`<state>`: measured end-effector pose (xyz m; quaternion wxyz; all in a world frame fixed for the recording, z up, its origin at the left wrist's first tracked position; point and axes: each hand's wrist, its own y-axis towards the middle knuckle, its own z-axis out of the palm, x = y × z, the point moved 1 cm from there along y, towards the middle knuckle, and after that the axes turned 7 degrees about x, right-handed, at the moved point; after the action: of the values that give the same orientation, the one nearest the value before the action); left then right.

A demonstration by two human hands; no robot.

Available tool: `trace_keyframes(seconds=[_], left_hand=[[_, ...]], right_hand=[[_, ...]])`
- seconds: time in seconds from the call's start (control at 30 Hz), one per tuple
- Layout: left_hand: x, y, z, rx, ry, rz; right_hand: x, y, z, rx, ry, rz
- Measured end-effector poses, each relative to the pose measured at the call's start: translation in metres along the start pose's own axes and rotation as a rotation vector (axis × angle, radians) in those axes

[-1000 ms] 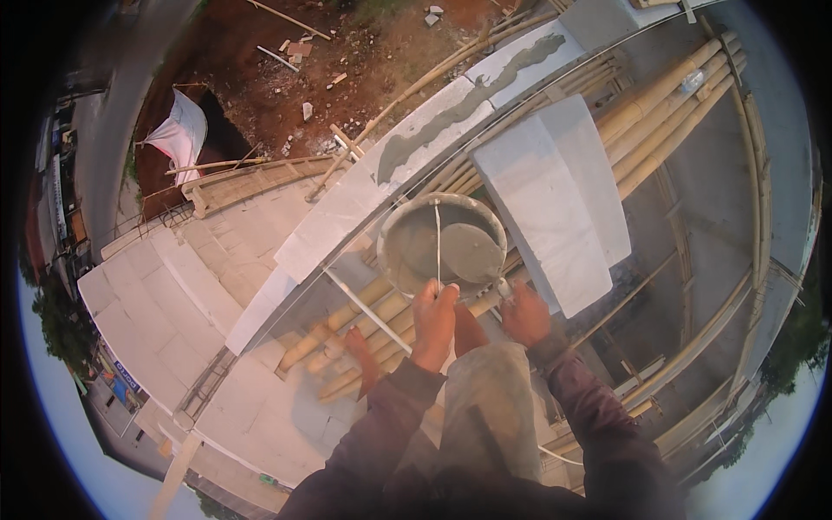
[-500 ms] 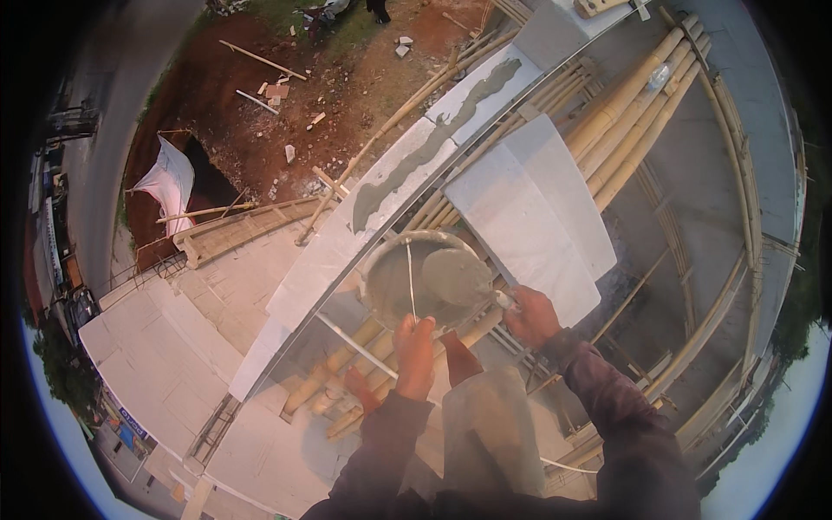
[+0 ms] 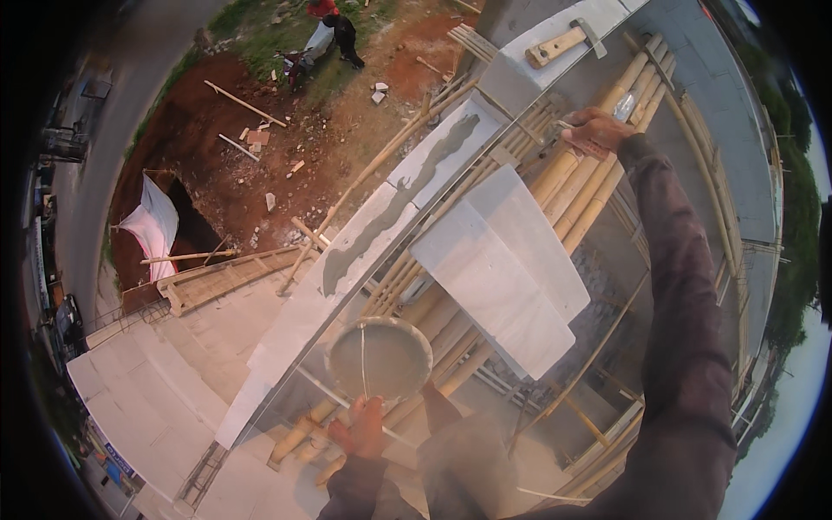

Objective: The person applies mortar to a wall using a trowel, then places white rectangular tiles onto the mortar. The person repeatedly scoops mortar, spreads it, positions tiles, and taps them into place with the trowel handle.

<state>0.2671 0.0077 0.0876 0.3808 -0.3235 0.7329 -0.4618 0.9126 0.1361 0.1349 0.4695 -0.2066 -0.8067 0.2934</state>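
My left hand [image 3: 366, 426] grips the thin handle of a bucket [image 3: 399, 364] of grey, wet mix, low in the centre. My right hand [image 3: 594, 132] is reached up to the upper right over bamboo poles [image 3: 582, 192], closed round a small tool or object that I cannot make out. Just above it, a wooden-handled tool with a metal head [image 3: 555, 47] lies on a white block. A ragged strip of grey mortar [image 3: 392, 211] runs along the white block wall [image 3: 293, 340]. Two loose white blocks [image 3: 490, 269] rest on the poles right of the bucket.
Below the wall is red earth with rubble [image 3: 225, 121], a draped white sheet [image 3: 152, 225] by a pit, and two people [image 3: 344, 39] beside a motorbike [image 3: 296, 62]. A pale deck [image 3: 130, 386] spreads lower left. Bamboo framing [image 3: 706, 156] and openings lie right.
My right hand has moved from the bucket's rim up and right, past the loose blocks. The bucket and left hand sit lower and further left in view. The view takes in more ground above.
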Motion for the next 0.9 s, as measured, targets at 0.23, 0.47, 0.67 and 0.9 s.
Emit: trace_keyframes(seconds=[0.23, 0.47, 0.67, 0.9], left_hand=[[0.091, 0.062, -0.033, -0.004, 0.086, 0.116], [0.133, 0.084, -0.048, 0.054, -0.112, 0.075], [0.136, 0.084, -0.051, 0.112, -0.403, -0.097], [0.169, 0.121, -0.048, -0.067, -0.21, 0.088]], right_hand=[[-0.03, -0.001, -0.084, -0.004, 0.205, 0.201], [-0.058, -0.039, -0.045, 0.067, 0.198, 0.092], [-0.052, 0.073, -0.008, 0.009, 0.123, 0.032], [-0.083, 0.099, -0.046, -0.12, 0.029, 0.093]])
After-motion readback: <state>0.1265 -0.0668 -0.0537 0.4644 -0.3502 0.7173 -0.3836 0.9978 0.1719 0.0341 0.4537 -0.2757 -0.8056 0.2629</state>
